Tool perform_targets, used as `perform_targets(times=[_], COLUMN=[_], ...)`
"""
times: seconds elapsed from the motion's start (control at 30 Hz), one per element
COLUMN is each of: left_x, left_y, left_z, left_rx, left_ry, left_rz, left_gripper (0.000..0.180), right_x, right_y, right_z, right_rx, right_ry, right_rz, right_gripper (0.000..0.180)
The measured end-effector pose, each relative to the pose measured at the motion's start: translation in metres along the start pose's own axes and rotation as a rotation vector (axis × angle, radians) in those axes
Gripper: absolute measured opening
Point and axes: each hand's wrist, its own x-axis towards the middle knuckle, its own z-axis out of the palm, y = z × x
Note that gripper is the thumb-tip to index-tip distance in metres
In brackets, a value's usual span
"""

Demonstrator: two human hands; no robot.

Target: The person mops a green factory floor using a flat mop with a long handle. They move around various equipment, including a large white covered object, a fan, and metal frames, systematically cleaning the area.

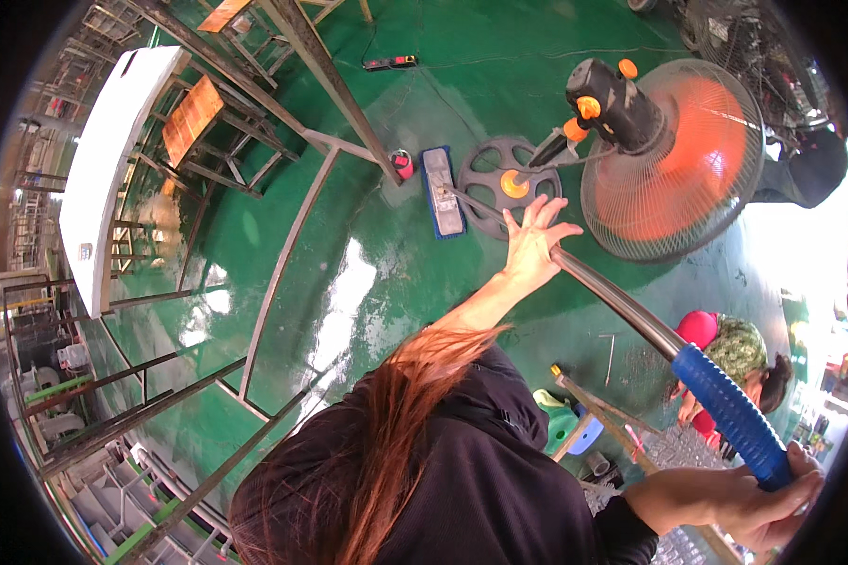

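Observation:
A flat mop runs diagonally in front of me. Its grey head with a blue fringe [445, 215] rests on the green floor beside the round fan base [483, 162]. From the head, the metal mop pole [627, 309] rises to a ribbed blue handle sleeve [730, 410]. My right hand [773, 508], at the lower right, is closed round the sleeve's end. My left hand [534, 250] is stretched forward with its fingers spread, against or just over the pole. Whether it touches the pole I cannot tell.
A large fan with orange blades [697, 141] stands far right of the mop head. Metal frames [287, 268] and a white panel [113, 179] fill the left. A pink container [402, 165] and a power strip [389, 63] lie beyond. Another person [740, 353] crouches at right.

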Motion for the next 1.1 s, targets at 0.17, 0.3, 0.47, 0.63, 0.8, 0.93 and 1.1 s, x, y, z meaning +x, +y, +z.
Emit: perform_targets(times=[0.17,0.3,0.47,0.63,0.8,0.93,1.1], left_x=[0.063,0.112,0.184,0.222,0.223,0.207,0.169], left_y=[-0.048,-0.099,-0.190,-0.253,-0.240,-0.177,-0.112], left_z=[-0.007,-0.014,-0.007,-0.030,-0.015,-0.006,0.014], left_rx=[0.107,-0.029,0.000,0.285,0.367,0.406,0.179], left_ry=[0.097,0.274,0.250,0.087,-0.094,-0.383,-0.423], left_rz=[-0.142,-0.391,-0.424,-0.294,-0.076,-0.248,-0.047], left_gripper=[0.042,0.045,0.035,0.024,0.013,0.022,0.015], right_x=[-0.048,-0.078,-0.134,-0.176,-0.168,-0.131,-0.077], right_y=[-0.012,-0.013,-0.012,-0.013,-0.019,-0.023,-0.053], right_z=[0.076,0.122,0.185,0.220,0.206,0.175,0.143], right_rx=[0.015,0.206,0.888,0.914,0.637,0.445,0.399], right_ry=[-0.107,-0.558,-0.624,-0.846,-0.504,-0.413,-0.211], right_rz=[0.105,0.322,0.718,0.661,0.814,0.851,0.931], right_gripper=[0.012,0.017,0.020,0.020,0.006,0.013,0.009])
